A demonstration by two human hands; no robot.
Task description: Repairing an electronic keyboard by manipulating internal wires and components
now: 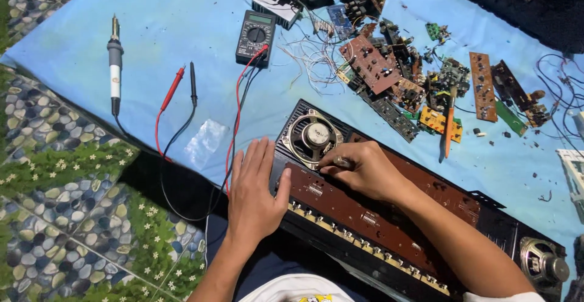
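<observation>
One opened keyboard [420, 229], long black case lying across the person's lap and onto the blue cloth [182, 16], back removed. Inside: a long brown circuit board [365, 214], a round speaker [311, 136] at the near end, and a second speaker [543, 262] at the far end.

Left hand [255, 195]: flat, fingers spread, pressing the case's end edge beside the first speaker; grip released. Right hand [362, 169]: fingers pinched around a small tool or part at the board's corner next to the speaker; what it is cannot be told.

Handling, by judgement: case long, rigid, fairly light; lift by the plastic edges at both ends. Board stiff but brittle; speaker cones soft, not to be pressed.

Nearby on the cloth: multimeter [255, 34] with red and black probes [182, 86], soldering iron [115, 65], scattered loose boards [426, 83].
</observation>
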